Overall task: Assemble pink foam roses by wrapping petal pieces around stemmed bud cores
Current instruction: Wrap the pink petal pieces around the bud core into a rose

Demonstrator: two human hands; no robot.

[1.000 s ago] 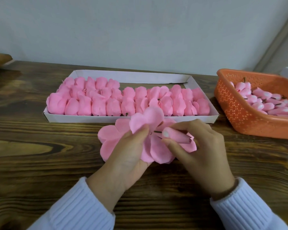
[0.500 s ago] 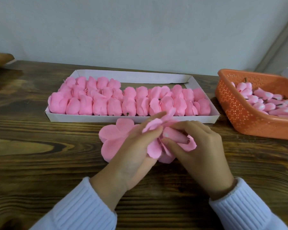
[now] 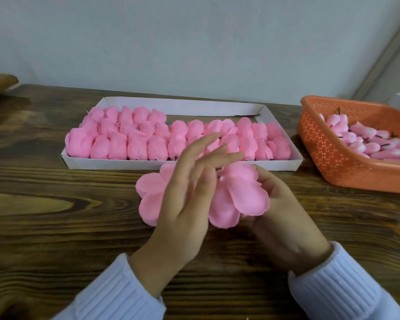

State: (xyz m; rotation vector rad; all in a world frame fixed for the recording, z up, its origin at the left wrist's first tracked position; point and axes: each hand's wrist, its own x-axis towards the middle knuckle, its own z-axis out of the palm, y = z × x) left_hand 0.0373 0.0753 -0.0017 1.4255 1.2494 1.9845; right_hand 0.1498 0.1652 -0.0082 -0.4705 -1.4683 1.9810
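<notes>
Finished roses [image 3: 136, 146] are filling a shallow white card tray [image 3: 180, 163], which is sitting at the far middle of the bench [image 3: 56, 227]. They are lying in tight rows, packed side by side and touching, from the left wall across to the right wall.

An orange perforated basket [image 3: 332, 158] is standing at the right, near the tray's right end but apart from it. Bud cores [image 3: 365, 146], pale pink with dark stems, are lying heaped inside it, pointing various ways.

Just in front of the tray, the right hand [image 3: 284, 215] is gripping a petal piece [image 3: 240, 197] from below and behind, its fingers curling round the petals' far side. Whether a bud core is sitting inside this piece cannot be told.

The left hand [image 3: 185, 204] is hovering wide, fingers straight and fanned toward the tray, its thumb touching the held piece's left edge. Part of it is blurred.

A second petal piece [image 3: 150, 192] is lying flat on the bench under the left hand, showing at its left side.

White ribbed sleeves [image 3: 116, 292] are covering both wrists.
</notes>
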